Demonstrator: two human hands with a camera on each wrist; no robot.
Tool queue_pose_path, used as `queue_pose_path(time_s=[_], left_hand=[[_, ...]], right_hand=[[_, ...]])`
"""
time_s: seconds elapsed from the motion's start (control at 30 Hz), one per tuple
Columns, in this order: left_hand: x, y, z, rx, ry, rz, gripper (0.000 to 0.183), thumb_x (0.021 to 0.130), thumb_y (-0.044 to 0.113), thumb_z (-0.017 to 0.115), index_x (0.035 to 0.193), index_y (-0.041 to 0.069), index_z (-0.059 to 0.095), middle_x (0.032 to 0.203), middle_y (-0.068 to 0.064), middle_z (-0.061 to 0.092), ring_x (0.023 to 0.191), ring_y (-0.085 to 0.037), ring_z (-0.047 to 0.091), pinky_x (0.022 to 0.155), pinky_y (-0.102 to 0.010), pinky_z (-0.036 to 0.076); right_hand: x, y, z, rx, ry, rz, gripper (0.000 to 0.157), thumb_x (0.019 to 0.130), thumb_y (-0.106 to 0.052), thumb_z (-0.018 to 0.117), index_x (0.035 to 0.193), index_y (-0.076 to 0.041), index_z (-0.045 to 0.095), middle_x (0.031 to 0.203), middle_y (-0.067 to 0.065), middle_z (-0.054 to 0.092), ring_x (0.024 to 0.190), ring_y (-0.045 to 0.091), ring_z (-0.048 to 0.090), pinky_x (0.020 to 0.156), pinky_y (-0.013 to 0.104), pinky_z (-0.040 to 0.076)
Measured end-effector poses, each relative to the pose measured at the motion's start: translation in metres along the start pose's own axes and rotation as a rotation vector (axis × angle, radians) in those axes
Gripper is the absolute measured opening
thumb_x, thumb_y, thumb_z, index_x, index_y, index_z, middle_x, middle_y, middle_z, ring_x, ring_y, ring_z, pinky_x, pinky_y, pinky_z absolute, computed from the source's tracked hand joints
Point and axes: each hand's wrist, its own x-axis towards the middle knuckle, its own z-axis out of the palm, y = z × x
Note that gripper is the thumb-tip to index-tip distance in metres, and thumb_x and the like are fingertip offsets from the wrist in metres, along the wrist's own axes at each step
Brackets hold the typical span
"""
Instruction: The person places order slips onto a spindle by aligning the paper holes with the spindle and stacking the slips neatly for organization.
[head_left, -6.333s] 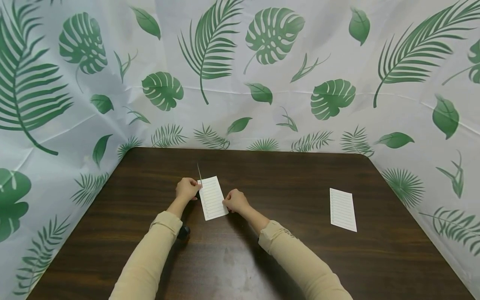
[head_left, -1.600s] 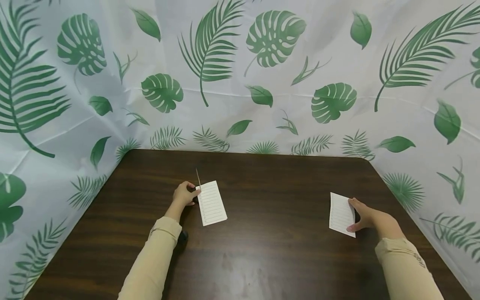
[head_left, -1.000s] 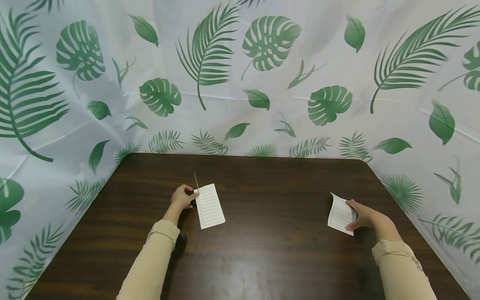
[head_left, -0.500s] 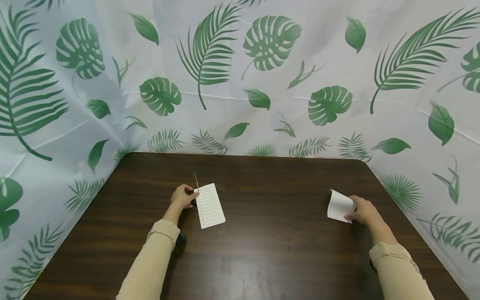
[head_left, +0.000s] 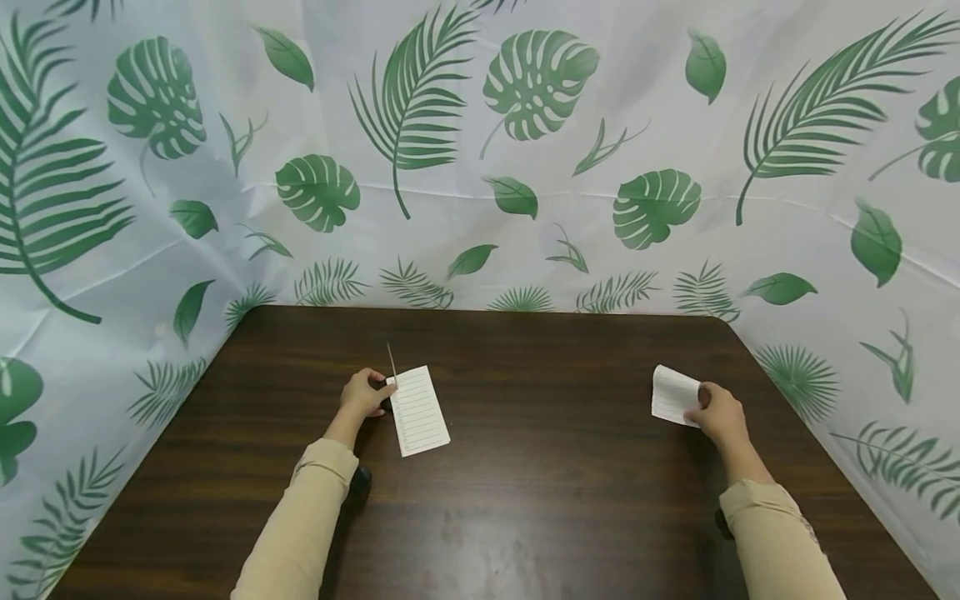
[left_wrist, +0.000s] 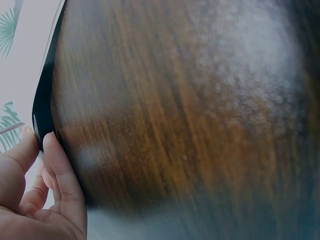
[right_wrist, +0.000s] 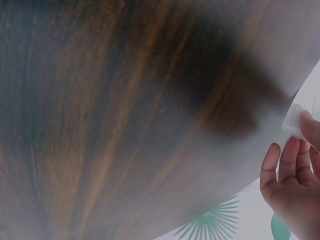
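Observation:
In the head view my left hand (head_left: 363,393) pinches the left edge of a white lined sheet or pad (head_left: 420,411), thumb on top. A thin pale strip (head_left: 392,360) sticks up beyond its top left corner; its kind is unclear. The left wrist view has the thumb and fingers pinching a black strip-like edge (left_wrist: 44,117) against the white paper. At the right, my right hand (head_left: 722,412) pinches a second lined sheet (head_left: 673,395) by its right edge. This sheet is curved and held tilted. In the right wrist view only its corner (right_wrist: 294,119) shows beside the thumb.
The dark wooden table (head_left: 525,467) spans the space between both hands. A white curtain with green leaf prints (head_left: 480,225) hangs behind it and along both sides. Dark bands (head_left: 362,481) show at the wrists.
My right hand has gone from beside the left hand to the second sheet, gripped it, bent it and raised it slightly away from me. The left hand keeps its hold, almost still.

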Motion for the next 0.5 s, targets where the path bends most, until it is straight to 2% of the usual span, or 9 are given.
queue_pose_path(time_s=[0.07,0.17,0.23,0.27,0.4,0.5], left_hand=[[0.0008,0.0,-0.0002,-0.008,-0.001,0.001,0.032,0.09,0.016,0.064,0.111,-0.003,0.051,0.122,-0.033,0.048,0.044,-0.007,0.047,0.044,-0.018,0.052],[0.0016,-0.0002,-0.0002,-0.011,-0.003,0.0,0.032,0.089,0.016,0.064,0.111,-0.003,0.051,0.122,-0.033,0.047,0.044,-0.007,0.047,0.044,-0.018,0.052],[0.0019,-0.0004,0.0,-0.011,-0.001,0.0,0.033,0.089,0.017,0.065,0.111,-0.003,0.051,0.123,-0.033,0.047,0.044,-0.007,0.048,0.044,-0.018,0.053],[0.002,-0.0006,0.0003,-0.009,0.001,0.0,0.033,0.089,0.017,0.065,0.111,-0.003,0.051,0.123,-0.033,0.047,0.044,-0.006,0.048,0.044,-0.018,0.053],[0.0012,-0.0008,0.0005,-0.008,0.001,-0.004,0.034,0.089,0.017,0.065,0.112,-0.003,0.051,0.122,-0.033,0.048,0.044,-0.006,0.047,0.044,-0.018,0.053],[0.0008,-0.0007,-0.0001,-0.001,0.0,-0.004,0.034,0.089,0.018,0.065,0.112,-0.003,0.051,0.123,-0.033,0.048,0.043,-0.005,0.048,0.044,-0.017,0.052]], right_hand=[[0.0003,-0.0014,-0.0009,0.009,-0.007,0.012,0.033,0.071,-0.001,0.067,0.093,0.015,0.049,0.074,0.024,0.052,0.07,0.039,0.05,0.059,0.041,0.041],[0.0012,-0.0026,-0.0024,0.025,-0.043,0.048,0.045,0.074,0.0,0.064,0.11,0.02,0.046,0.084,0.032,0.056,0.079,0.045,0.052,0.071,0.052,0.045],[0.002,-0.0028,-0.0029,0.029,-0.067,0.05,0.046,0.075,-0.001,0.063,0.111,0.021,0.045,0.089,0.036,0.057,0.082,0.047,0.053,0.073,0.054,0.045],[0.0021,-0.003,-0.003,0.028,-0.072,0.047,0.044,0.076,-0.002,0.063,0.109,0.021,0.046,0.088,0.035,0.058,0.081,0.047,0.054,0.072,0.053,0.046],[0.0005,-0.0061,-0.0027,0.014,-0.082,0.029,0.027,0.079,-0.007,0.063,0.084,0.016,0.052,0.071,0.027,0.058,0.067,0.037,0.053,0.056,0.038,0.043],[-0.0001,-0.0098,-0.002,0.023,-0.091,0.039,0.026,0.084,-0.009,0.06,0.082,0.017,0.054,0.068,0.023,0.057,0.063,0.029,0.052,0.053,0.03,0.039]])
